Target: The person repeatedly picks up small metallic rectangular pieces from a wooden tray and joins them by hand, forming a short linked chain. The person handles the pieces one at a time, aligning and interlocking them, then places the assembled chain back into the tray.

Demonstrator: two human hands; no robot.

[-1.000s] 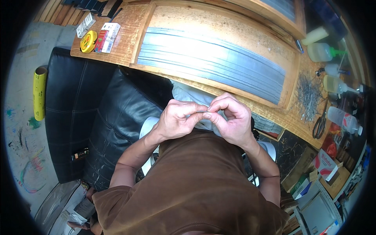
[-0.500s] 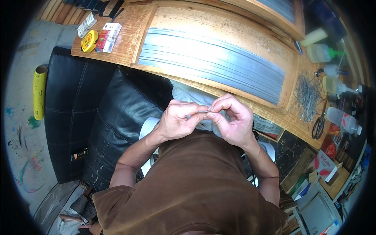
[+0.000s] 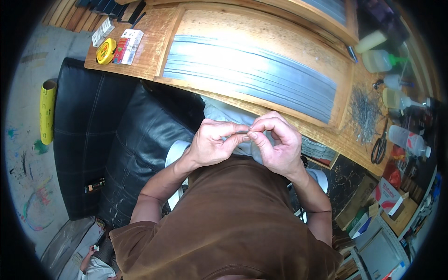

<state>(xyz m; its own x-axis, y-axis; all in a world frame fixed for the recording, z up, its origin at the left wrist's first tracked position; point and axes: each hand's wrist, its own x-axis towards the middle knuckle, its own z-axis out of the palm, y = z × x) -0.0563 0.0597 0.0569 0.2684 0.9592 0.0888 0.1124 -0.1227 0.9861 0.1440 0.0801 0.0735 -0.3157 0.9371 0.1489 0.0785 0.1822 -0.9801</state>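
In front of my chest, just off the bench's near edge, both hands meet at the fingertips. My left hand (image 3: 212,141) is closed, with thumb and forefinger pinching a thin dark strip (image 3: 241,132). The strip's other end is pinched by my right hand (image 3: 281,143), whose thumb and forefinger touch it. Most of it hides behind my fingers, so I cannot tell exactly what it is. Beyond my hands, long grey strips (image 3: 280,77) lie side by side in a shallow wooden tray (image 3: 169,46).
Thin metal scraps (image 3: 365,112) are piled right of the tray, near black-handled scissors (image 3: 379,148). Several bottles (image 3: 406,139) line the right side. A yellow tape measure (image 3: 106,51) sits at the bench's left. Black leather seat (image 3: 149,121) lies left; another person (image 3: 97,268) shows lower left.
My hands keep the same pinch, with hardly any shift. The view has tilted slightly. At lower left the other person has changed position, an arm now raised.
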